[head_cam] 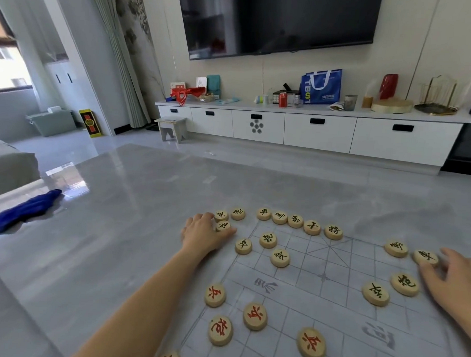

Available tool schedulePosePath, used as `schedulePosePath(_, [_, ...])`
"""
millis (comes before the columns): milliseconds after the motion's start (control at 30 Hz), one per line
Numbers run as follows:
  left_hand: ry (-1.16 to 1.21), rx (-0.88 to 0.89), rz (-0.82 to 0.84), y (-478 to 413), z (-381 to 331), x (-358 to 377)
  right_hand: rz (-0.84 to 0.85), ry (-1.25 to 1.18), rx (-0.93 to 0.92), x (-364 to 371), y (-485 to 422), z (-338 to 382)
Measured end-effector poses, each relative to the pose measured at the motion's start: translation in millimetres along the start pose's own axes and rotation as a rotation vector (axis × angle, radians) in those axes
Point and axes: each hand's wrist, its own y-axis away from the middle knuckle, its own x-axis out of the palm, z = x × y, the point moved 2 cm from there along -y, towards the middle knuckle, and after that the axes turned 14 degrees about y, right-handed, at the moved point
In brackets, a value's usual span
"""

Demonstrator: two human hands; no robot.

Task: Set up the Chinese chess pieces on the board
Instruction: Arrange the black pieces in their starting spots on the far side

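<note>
Chess pieces: small round wooden discs, pale wood, a carved character on top in black or red. You should expect them to be light, rigid and not fragile, and likely to skid on the smooth board (319, 279), so pinch each by its rim between thumb and fingertip, or press on top and slide.

Black set sits at the far edge: a row of five (296, 221) along the back line, two more (238, 213) just off the corner, a few inside the grid. Red pieces (255, 316) are on the near side, some cut off by the frame edge.

Your left hand (203, 235) lies flat at the far left corner, fingers loosely spread, fingertips touching one black piece (223, 226); not clamped on it as far as I can tell. Your right hand (452, 282) rests open at the right edge, fingertips against a black piece (425, 257), nothing lifted.

Board is a thin translucent sheet on a glossy grey table (120, 200); may shift if you push hard. Blue cloth (25, 209) lies well off to the left.
</note>
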Motion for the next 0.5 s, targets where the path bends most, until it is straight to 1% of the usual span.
schedulePosePath(133, [0.016, -0.053, -0.023, -9.5, -10.2, 4.9, -0.026, 0.04, -0.019, 3.2, -2.2, -2.5])
schedulePosePath(267, [-0.006, -0.056, -0.012, -14.3, -16.3, 8.9, -0.023, 0.066, -0.021, 2.4, -1.8, -1.6])
schedulePosePath(367, [-0.046, -0.022, -0.003, -17.3, -22.4, 10.7, -0.019, 0.066, -0.017, 1.7, -0.1, -0.5])
schedulePosePath(500, [-0.125, 0.066, 0.043, -22.7, -36.4, 21.2, -0.008, 0.074, -0.022, -2.4, 1.8, 2.1])
